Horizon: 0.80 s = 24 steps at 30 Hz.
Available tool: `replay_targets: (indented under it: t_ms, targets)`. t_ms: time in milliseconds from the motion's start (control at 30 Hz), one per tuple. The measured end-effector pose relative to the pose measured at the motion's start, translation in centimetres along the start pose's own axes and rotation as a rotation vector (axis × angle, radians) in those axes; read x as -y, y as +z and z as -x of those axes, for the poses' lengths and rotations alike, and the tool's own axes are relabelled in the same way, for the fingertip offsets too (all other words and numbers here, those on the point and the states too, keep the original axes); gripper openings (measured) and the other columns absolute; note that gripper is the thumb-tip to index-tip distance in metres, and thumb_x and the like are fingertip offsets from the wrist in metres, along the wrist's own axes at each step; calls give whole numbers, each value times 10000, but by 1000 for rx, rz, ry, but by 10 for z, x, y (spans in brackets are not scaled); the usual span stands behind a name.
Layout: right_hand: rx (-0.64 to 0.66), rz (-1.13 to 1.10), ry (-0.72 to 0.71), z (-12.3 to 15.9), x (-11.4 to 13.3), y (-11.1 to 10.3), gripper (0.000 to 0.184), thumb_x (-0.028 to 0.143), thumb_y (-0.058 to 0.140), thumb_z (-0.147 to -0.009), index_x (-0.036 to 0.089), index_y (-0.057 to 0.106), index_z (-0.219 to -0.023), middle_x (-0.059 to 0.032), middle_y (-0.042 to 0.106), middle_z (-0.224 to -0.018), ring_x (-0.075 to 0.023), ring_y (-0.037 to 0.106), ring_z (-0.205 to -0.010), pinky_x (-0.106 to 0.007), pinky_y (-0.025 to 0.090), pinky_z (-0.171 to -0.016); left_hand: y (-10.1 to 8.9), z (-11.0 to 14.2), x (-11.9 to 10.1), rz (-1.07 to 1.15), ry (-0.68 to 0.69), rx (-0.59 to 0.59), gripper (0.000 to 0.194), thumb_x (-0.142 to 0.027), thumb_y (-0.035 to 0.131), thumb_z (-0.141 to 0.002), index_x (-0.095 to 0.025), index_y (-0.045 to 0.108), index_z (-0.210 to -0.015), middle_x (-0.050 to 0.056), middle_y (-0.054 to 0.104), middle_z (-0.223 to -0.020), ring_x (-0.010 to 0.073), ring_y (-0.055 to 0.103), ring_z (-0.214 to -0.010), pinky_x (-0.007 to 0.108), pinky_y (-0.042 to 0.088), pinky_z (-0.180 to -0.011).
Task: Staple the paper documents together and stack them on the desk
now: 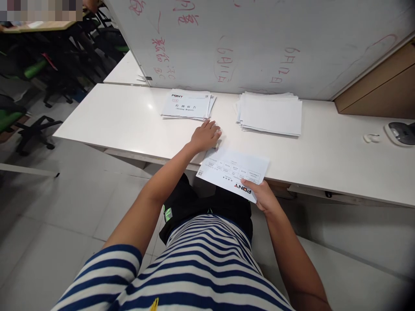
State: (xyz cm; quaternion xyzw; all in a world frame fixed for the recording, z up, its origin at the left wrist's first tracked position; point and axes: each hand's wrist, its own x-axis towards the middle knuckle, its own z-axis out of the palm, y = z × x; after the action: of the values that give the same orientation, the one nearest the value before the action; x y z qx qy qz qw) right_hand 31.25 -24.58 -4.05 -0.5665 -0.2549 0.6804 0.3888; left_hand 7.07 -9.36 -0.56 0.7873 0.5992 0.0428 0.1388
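Observation:
My right hand (264,198) grips the lower right corner of a printed paper sheet (223,166), thumb on top. The sheet bears a PONY logo and a table, upside down to me, and extends over the table's front edge. My left hand (206,135) hovers at or rests on the tabletop, fingers extended and a little apart, with nothing seen in it. Its fingertips lie just in front of a stack of testing reports (186,103), whose top page reads PONY. To the right is a thicker stack of paper (270,114) with a blank top sheet.
The long white table (119,116) runs across, with a whiteboard (246,43) covered in red writing standing along its back. At right are a cardboard box (376,82), a small white object (371,138) and a dark-topped device (402,133). Office chairs (32,125) stand at left.

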Motion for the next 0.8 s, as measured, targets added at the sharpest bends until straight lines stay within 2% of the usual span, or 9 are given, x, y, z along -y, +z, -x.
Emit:
replay_targets:
  t_ms: [533,800]
  targets:
    - [68,44,-57,-10,2,4,610,318,864,-644,207,679,-1214,-81,691,-1254,-314,617,-1217,-489,471,-1077,0,0,1,19,21,5,573,-491,146,-997,-228,475,-1386,58,346,-1578,272,157,-1517,459,299,-1169]
    - [60,15,-29,-8,-2,3,654,321,878,-628,193,670,-1235,-85,673,-1283,-316,629,-1197,-489,472,-1074,1,-1,2,-4,20,7,545,-470,141,-996,-262,472,-1376,16,386,-1554,253,160,-1511,443,322,-1156]
